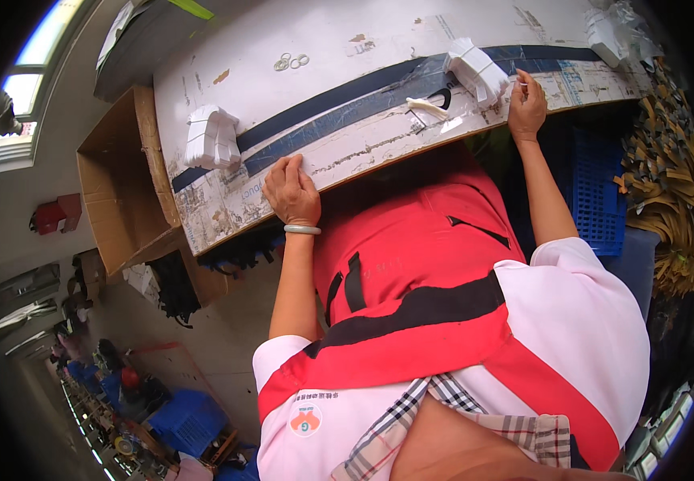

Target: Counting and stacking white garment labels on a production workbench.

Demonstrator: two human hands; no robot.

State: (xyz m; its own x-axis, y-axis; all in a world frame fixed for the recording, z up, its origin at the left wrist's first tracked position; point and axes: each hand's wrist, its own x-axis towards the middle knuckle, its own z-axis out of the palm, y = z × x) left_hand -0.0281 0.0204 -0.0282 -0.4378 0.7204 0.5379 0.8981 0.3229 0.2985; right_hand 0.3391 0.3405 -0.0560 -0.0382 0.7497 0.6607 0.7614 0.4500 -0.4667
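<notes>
My left hand (291, 191), with a pale bangle at the wrist, rests on the table's near edge beside a blue strip (315, 132). Its fingers are slightly bent and hold nothing that I can see. Toward the right, my right hand (528, 106) is raised at the edge, fingers loosely curled and apart, with nothing visible in it. Nearest to it stands a stack of white folded pieces (477, 74). A long dark band (323, 98) runs along the table behind the blue strip. A second white stack (211, 138) sits on the strips' left end.
A white slim tool (427, 107) lies near a black curved piece (445, 98). Several rings (290, 62) lie farther back. An open cardboard box (127, 176) adjoins the table's left end. At right are another white stack (606, 38), a blue crate (598, 192) and bundled tan strips (667, 192).
</notes>
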